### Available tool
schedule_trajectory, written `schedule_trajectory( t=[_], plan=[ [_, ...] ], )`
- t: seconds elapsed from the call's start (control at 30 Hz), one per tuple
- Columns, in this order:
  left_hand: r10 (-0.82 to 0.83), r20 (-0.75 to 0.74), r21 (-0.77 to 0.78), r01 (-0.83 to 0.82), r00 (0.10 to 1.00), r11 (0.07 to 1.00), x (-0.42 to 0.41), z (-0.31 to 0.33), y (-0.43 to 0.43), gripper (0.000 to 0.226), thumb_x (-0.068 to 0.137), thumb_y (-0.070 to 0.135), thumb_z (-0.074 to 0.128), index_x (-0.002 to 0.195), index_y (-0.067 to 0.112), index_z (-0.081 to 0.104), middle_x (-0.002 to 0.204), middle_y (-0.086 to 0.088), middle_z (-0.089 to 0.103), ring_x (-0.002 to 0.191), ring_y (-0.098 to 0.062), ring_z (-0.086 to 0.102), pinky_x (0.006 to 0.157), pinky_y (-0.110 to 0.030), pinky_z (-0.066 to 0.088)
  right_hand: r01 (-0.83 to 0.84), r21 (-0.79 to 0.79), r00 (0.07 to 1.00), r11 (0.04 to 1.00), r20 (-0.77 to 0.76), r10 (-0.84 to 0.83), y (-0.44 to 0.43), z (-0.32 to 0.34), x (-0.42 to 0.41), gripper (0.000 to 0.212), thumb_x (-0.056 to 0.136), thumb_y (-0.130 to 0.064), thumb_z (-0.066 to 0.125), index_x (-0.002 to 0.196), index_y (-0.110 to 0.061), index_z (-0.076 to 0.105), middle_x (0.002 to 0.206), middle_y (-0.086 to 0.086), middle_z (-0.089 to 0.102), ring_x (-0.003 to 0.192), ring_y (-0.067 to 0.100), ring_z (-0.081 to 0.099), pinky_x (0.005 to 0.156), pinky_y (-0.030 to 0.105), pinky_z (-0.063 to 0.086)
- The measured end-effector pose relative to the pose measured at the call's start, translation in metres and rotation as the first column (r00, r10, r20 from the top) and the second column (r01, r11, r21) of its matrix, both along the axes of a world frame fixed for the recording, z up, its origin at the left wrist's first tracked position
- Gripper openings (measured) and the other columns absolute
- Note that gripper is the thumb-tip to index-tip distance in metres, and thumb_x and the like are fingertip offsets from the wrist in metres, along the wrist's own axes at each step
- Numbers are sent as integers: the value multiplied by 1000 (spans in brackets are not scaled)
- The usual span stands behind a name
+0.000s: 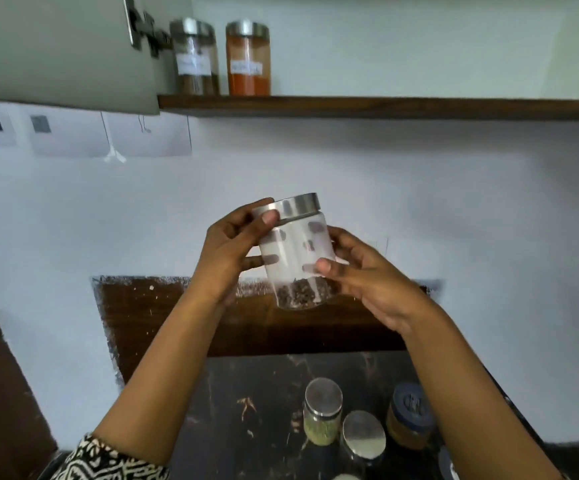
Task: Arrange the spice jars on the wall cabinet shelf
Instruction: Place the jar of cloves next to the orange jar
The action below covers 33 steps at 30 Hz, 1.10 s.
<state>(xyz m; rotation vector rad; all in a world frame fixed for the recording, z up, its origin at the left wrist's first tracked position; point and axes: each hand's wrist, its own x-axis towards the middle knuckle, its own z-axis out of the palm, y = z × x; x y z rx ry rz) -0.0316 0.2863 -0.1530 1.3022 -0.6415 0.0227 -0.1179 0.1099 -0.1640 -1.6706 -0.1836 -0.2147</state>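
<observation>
Holding the clear jar [296, 258] mid-frame, well below the shelf [385, 107]: left hand [225, 251] curled round the steel lid rim, right hand [367, 285] pinching the lower wall. Looks light, nearly empty, smooth, probably slippery, so best gripped round the body. Can't read the blurred labels on the shelf jars [248, 60] upper left; counter jars [322, 414] at the bottom partly cut off.

You have two steel-lidded clear jars [196, 57] [248, 58] on the dark wooden shelf [419, 108] — one more clear jar [296, 258] held below it — and three jars [322, 412] [363, 434] in full view farther below, one blue-lidded [409, 415].
</observation>
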Motion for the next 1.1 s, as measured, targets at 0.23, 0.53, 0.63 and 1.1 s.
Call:
schedule_trajectory(
  t=[0.23,0.53,0.63,1.1],
  plan=[
    [79,107,40,-84,991,996,-26,19,-13,63,69,47,64,128,32,50,117,12,62,105,-9,63,78,-25,58,106,155,989,982,90,-121,14,18,8,76,54,-39,82,125,-30,54,117,2,66,108,21,64,90,44,54],
    [-150,-86,-107,141,985,984,-16,12,-18,56,78,38,68,130,27,50,117,-1,67,107,-23,66,76,-32,59,180,44,971,983,153,-184,18,25,-1,88,58,-44,73,137,-47,34,131,-9,52,116,10,54,102,39,45],
    [-311,-196,-264,256,930,930,-13,11,-23,53,81,39,61,130,22,52,124,-10,64,106,-29,66,80,-39,58,148,35,969,988,197,-152,17,31,-5,91,58,-39,74,137,-51,30,125,-16,53,106,2,57,89,22,49],
    [-36,23,-19,36,999,999,-37,22,-31,56,71,33,66,126,22,56,108,8,70,90,-1,69,74,-17,56,502,-188,822,844,407,-399,25,27,-11,95,61,-51,75,135,-54,16,136,-22,34,119,3,46,94,26,47]
  ],
)
